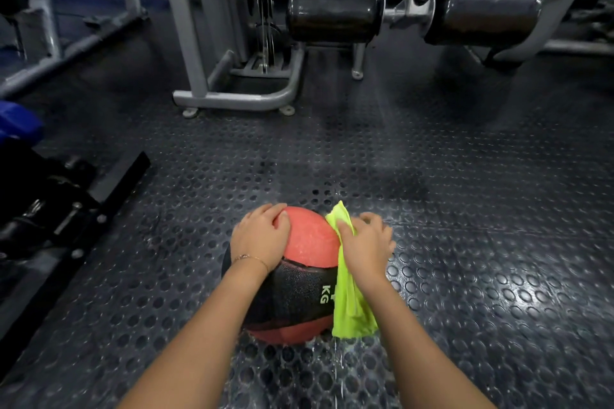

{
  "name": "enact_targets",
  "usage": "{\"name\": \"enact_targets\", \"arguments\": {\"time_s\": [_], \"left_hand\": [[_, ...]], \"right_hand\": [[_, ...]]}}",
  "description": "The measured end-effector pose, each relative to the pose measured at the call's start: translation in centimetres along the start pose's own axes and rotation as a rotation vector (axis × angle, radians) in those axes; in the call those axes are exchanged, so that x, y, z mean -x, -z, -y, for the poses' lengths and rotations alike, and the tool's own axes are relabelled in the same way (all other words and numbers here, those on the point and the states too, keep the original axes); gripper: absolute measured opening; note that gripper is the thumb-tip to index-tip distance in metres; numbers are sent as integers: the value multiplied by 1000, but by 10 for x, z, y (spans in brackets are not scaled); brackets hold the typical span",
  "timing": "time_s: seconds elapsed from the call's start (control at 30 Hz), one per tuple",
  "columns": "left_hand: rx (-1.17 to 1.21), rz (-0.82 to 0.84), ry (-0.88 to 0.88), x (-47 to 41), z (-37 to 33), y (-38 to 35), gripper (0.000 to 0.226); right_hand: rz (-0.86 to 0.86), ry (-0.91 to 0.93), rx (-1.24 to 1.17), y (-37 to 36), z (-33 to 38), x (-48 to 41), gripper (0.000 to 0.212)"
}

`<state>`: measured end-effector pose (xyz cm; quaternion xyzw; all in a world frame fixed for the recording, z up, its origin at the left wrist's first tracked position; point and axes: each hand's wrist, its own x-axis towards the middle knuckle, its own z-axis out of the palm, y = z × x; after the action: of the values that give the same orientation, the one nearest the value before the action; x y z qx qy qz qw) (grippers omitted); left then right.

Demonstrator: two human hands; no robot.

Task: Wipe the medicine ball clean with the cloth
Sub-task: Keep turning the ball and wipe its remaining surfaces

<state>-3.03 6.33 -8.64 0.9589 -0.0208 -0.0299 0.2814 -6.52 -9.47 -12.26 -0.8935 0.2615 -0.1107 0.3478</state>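
A red and black medicine ball (307,249) marked "KG" sits on the studded rubber floor just in front of me. My left hand (259,236) rests on its upper left side with the fingers spread over the red part. My right hand (365,242) presses a lime-green cloth (350,305) against the ball's right side. The cloth hangs down past the ball toward the floor, and one corner sticks up above my fingers.
A grey machine frame (232,98) stands on the floor ahead, with two black padded rollers (334,13) behind it. A black bench base (69,209) and a blue object (16,123) sit at the left. Studded floor (465,176) lies to the right.
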Motion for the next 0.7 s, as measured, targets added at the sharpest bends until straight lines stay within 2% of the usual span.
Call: {"name": "enact_targets", "arguments": {"time_s": [0.17, 0.23, 0.3, 0.4, 0.47, 0.6, 0.7], "left_hand": [[44, 23, -2, -2, 3, 4, 37], [71, 44, -38, 0, 6, 7, 35], [79, 62, -80, 6, 9, 9, 34], [73, 55, -86, 13, 14, 10, 34], [69, 41, -70, 14, 13, 10, 34], [68, 32, -36, 3, 4, 8, 34], [54, 38, -36, -5, 2, 8, 34]], "right_hand": [[-134, 242, -341, 8, 11, 73, 33], [-172, 327, -304, 8, 10, 90, 39], [-168, 320, -176, 7, 7, 69, 36], [-41, 126, -2, 1, 5, 17, 32], [-45, 57, -72, -3, 2, 12, 32], [-162, 190, -328, 6, 1, 73, 27], [-245, 379, -224, 7, 5, 95, 31]]}}
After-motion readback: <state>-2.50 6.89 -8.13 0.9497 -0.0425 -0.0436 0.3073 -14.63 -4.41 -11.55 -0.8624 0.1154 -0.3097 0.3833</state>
